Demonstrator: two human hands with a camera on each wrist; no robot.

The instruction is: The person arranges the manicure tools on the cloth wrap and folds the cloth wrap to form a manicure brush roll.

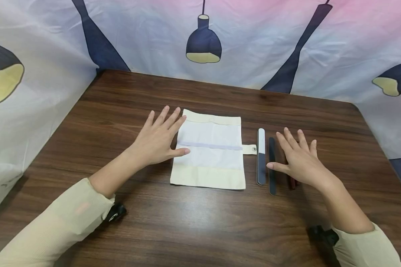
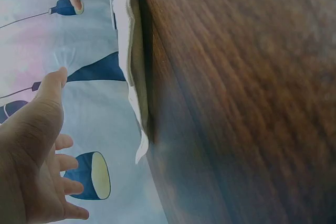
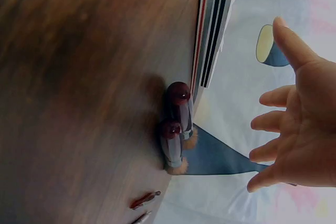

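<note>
A cream-and-white cloth roll-up pouch (image 1: 209, 159) lies unfolded on the table, its snap strap (image 1: 249, 149) pointing right. My left hand (image 1: 157, 141), fingers spread, is over its left edge and holds nothing. Right of the strap lie a half-white, half-grey nail file (image 1: 261, 163) and a dark nail file (image 1: 272, 174), side by side. My right hand (image 1: 300, 161) hovers with spread fingers beside the dark file, partly hiding dark red handles (image 1: 292, 182). In the right wrist view these belong to two brushes, a farther brush (image 3: 179, 98) and a nearer brush (image 3: 171, 137), with brown bristles.
Beyond the brushes, the right wrist view shows a small reddish item (image 3: 145, 199) and part of another thin item (image 3: 142, 217), kinds unclear. Under everything is a dark wooden table (image 1: 194, 218). A cloth backdrop (image 1: 153, 40) printed with lamps hangs along its back and sides.
</note>
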